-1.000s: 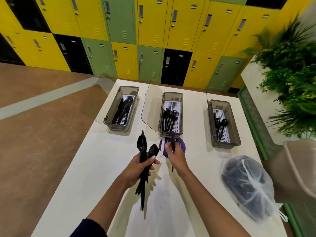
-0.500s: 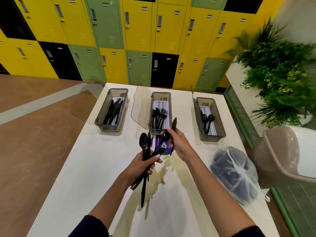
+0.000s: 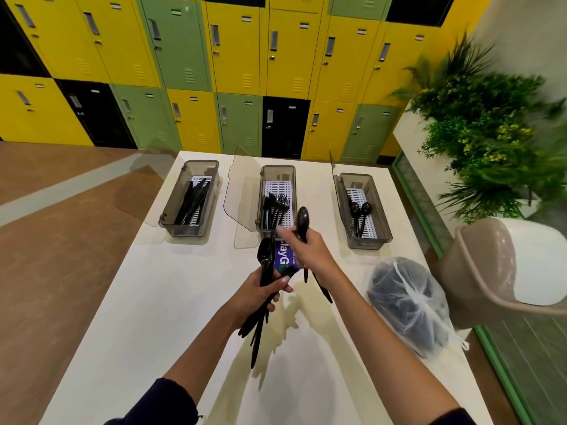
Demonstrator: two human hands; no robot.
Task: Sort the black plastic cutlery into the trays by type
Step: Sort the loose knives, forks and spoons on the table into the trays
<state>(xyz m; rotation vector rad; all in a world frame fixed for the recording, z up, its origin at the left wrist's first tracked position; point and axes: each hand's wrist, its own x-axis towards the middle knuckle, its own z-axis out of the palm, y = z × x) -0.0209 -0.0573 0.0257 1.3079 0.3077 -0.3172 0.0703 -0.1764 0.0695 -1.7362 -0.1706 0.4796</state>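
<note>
Left hand (image 3: 256, 297) grips a bundle of black plastic cutlery (image 3: 263, 289) at desk centre. Right hand (image 3: 310, 251), just toward 1 o'clock, pinches a black plastic spoon (image 3: 303, 220), bowl up. Three smoky clear trays on the white desk (image 3: 147, 302): knives tray (image 3: 190, 199) at 11, forks tray (image 3: 277, 199) at 12, spoons tray (image 3: 362, 211) at 1. Tied clear bag (image 3: 408, 305) at 3.

Right hand (image 3: 310, 250) lifts a spoon (image 3: 303, 220); left hand (image 3: 260, 294) grips cutlery bundle (image 3: 265, 289).

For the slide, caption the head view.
Right hand carries a spoon toward the trays; left hand grips a cutlery bundle.

Dark navy sleeves (image 3: 159, 403) pushed above elbows, forearms bare, hands ungloved
</note>
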